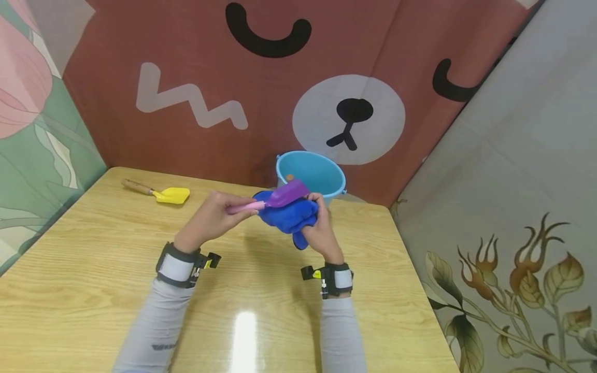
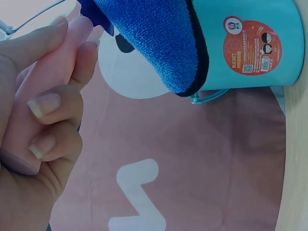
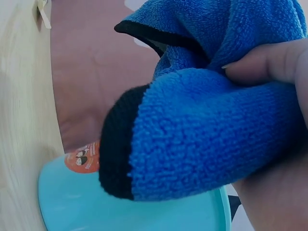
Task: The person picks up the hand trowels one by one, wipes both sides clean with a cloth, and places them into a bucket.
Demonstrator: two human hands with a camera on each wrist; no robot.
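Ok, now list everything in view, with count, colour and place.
purple scoop: 1, purple with pink handle, in the left hand
blue cloth: 1, blue with black edging, in the right hand
table: 1, pale wood, below the hands
bucket: 1, light blue, table's far side
round label: 1, orange-red, bucket's side
rounded end: 1, brown, bucket's mouth; rest hidden
yellow shovel: 1, yellow with wooden handle, table's far left
bear backdrop: 1, reddish brown, behind table
left backdrop: 1, green and pink
right backdrop: 1, pale grey with plants
hands: 2, bare, centre
wrist straps: 2, black and white, one per wrist
sleeves: 2, grey, forearms
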